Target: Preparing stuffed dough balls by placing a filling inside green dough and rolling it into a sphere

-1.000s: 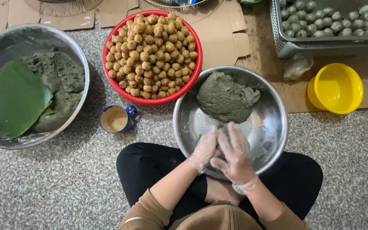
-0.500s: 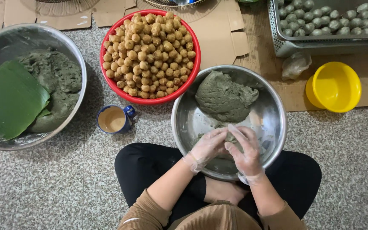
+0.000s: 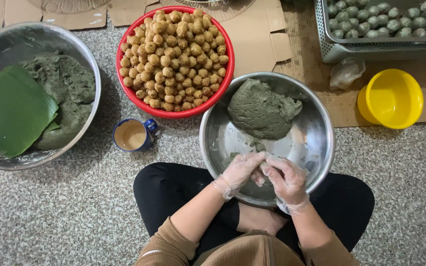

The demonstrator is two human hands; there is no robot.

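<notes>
At far left a large steel bowl (image 3: 82, 64) holds grey-green dough under folded green banana leaves (image 3: 11, 111). Beside it stands a small blue mug of tan liquid (image 3: 133, 135), below a round red plastic basket (image 3: 225, 81) heaped with brown filling balls (image 3: 173, 59). Over the near rim of the middle steel bowl (image 3: 316, 143), the gloved left hand (image 3: 239, 170) and gloved right hand (image 3: 286, 178) close their fingers together around a small lump of grey-green dough (image 3: 262, 167); the big dough mass (image 3: 262, 109) sits behind. Flattened brown cardboard sheets (image 3: 260, 37) lie behind. Rightward: a crumpled clear plastic bag (image 3: 346, 73), a yellow plastic bowl (image 3: 391, 98), a grey crate of green balls (image 3: 385, 22).
</notes>
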